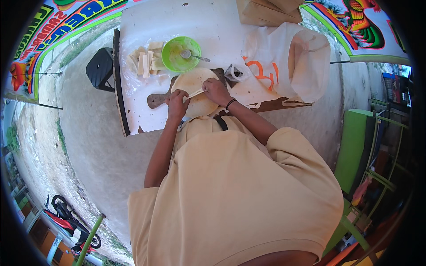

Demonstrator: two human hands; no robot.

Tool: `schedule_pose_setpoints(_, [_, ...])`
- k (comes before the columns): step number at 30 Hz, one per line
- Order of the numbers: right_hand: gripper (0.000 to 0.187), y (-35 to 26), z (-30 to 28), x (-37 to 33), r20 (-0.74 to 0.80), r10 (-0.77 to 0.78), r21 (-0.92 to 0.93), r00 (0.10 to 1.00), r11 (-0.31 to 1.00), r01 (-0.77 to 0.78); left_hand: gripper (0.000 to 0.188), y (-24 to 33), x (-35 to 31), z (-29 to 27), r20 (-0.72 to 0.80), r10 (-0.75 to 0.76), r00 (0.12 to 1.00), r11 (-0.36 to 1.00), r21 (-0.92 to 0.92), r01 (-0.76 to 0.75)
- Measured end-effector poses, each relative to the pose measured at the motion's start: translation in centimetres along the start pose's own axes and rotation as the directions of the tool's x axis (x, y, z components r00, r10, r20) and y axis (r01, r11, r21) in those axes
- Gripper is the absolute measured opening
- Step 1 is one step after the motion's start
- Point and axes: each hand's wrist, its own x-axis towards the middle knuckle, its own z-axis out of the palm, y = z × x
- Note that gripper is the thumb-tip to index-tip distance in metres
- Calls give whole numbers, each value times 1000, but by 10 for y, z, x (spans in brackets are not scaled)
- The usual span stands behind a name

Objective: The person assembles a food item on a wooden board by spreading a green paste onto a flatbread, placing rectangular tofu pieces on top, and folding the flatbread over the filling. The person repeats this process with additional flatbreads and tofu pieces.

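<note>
My left hand (177, 104) and my right hand (216, 91) each pinch one end of a thin, pale rolled strip (195, 93), which looks like rolled dough wrapper. Below it are round, flat, cream-coloured wrappers (193, 80); whether it is joined to them I cannot tell. They lie on a wooden cutting board (156, 101), its handle sticking out to the left. Just beyond, a green bowl (167, 53) holds a spoon (198, 57) and a pale, wet-looking substance. Several pale rolled or folded pieces (145, 64) rest on clear plastic left of the bowl.
The white table (213, 20) has a dark left edge (119, 84). A large white plastic bag (284, 53) covers its right side, near a small open packet (234, 73). A brown package (270, 11) stands at the back. Left of the table is a black stool (100, 68).
</note>
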Motion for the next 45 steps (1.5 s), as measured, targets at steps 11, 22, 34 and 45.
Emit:
schedule_pose_setpoints(11, [30,-9,-4,-11,24,169,21,985,985,-170,27,-11,-7,17,-11,-48,999,999,-25,48])
schedule_pose_setpoints(22, [40,-7,10,3,122,392,-121,912,918,-379,33,9,2,5,126,-167,978,982,109,154])
schedule_pose_setpoints(34, [42,-46,2,1,176,441,-121,880,897,-425,36,-14,10,16,115,-84,990,996,14,83])
schedule_pose_setpoints(45, [15,-29,41,-6,-118,324,38,939,946,-322,35,-23,24,15,228,-43,973,997,-58,58])
